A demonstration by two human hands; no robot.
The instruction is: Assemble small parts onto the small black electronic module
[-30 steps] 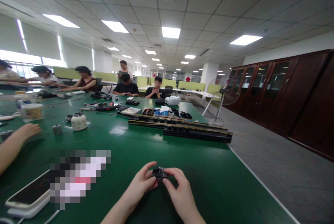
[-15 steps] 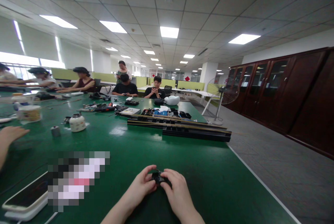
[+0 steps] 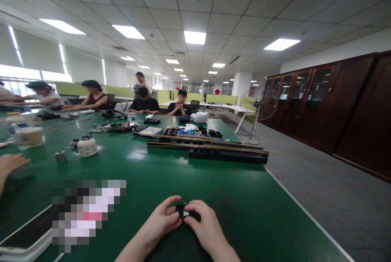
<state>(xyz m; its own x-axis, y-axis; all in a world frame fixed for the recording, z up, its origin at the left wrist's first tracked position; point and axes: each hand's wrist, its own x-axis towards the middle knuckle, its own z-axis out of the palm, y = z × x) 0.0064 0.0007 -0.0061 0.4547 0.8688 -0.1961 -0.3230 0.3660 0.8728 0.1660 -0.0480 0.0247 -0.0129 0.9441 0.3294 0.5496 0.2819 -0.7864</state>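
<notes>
Close to the table's front, my left hand and my right hand meet around a small black plastic part. Fingers of my left hand are closed on its left side, with the forefinger curving over the top. From the right, my other thumb and fingertips pinch it. A pale patch shows on the part between my thumbs. My fingers cover much of it, so its exact kind cannot be made out. Both hands are just over the green tabletop.
On the left lie a phone and a partly pixelated object. Another person's hand rests beyond them. A white jar and grey cylinder stand nearby. Black rails with thin rods lie ahead. Several people sit farther back.
The black part has turned slightly in my fingers, and a pale patch on it now shows. Both hands keep hold of it. The whole view has shifted a little.
</notes>
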